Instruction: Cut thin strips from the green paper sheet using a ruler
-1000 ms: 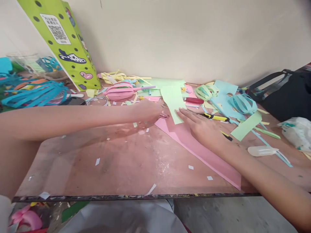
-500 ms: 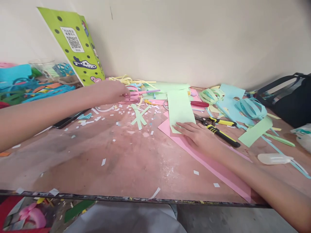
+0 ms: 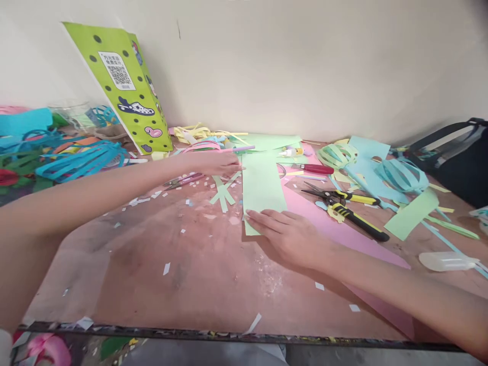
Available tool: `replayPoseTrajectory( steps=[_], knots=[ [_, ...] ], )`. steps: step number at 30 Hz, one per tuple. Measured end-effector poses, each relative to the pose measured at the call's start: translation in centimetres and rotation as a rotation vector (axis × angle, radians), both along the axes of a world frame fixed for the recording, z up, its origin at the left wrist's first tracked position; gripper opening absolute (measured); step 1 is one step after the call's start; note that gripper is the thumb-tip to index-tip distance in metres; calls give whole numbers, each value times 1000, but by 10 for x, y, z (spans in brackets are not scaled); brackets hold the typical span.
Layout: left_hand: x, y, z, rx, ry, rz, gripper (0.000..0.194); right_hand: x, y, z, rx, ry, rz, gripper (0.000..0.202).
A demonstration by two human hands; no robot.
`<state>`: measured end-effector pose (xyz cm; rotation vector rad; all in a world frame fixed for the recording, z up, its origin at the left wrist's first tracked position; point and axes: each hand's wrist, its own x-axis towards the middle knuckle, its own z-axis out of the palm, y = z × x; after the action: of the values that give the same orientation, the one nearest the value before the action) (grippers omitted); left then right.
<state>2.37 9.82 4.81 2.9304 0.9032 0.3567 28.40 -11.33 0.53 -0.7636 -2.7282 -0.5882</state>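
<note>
A pale green paper strip (image 3: 263,188) lies lengthwise in the middle of the table. My right hand (image 3: 285,231) lies flat on its near end, fingers stretched to the left and pressing it down. My left hand (image 3: 219,163) is closed at the strip's left edge, fingertips touching or almost touching it. From under this hand, scissors (image 3: 185,180) with pink handles stick out, blades to the left; the grip itself is hidden. Beside them lie crossed green paper strips (image 3: 223,195). A pink sheet (image 3: 316,213) is partly under my right hand and forearm.
Yellow-black pliers (image 3: 343,203) and a red-handled tool (image 3: 316,168) lie right of the strip. Paper-strip balls (image 3: 404,175) and a clear plastic bottle (image 3: 448,261) are farther right. A green bag (image 3: 125,86) stands back left near blue strips (image 3: 82,161). Paper scraps dot the table.
My left hand has come from the pink things at the back to the strip's left edge, with scissors now showing beneath it. My right hand has slid the strip left and nearer.
</note>
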Motion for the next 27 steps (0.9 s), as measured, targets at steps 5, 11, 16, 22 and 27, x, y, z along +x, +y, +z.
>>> replayPoseTrajectory(
  steps=[5,11,16,22,27],
  knots=[
    [6,1,-32,86,87,-20,41,-18,7,-6,-147,105,-42,54],
    [-5,6,-46,144,60,-28,38,-11,10,-8,-470,252,-95,62],
    [-6,10,-48,111,5,-48,46,-10,10,-9,-548,233,-135,63],
    [-10,7,-49,100,-100,-16,46,-8,9,-11,-550,227,-132,66],
    [-8,5,-44,34,-185,6,44,-10,8,-9,-543,231,-183,72]
  ],
)
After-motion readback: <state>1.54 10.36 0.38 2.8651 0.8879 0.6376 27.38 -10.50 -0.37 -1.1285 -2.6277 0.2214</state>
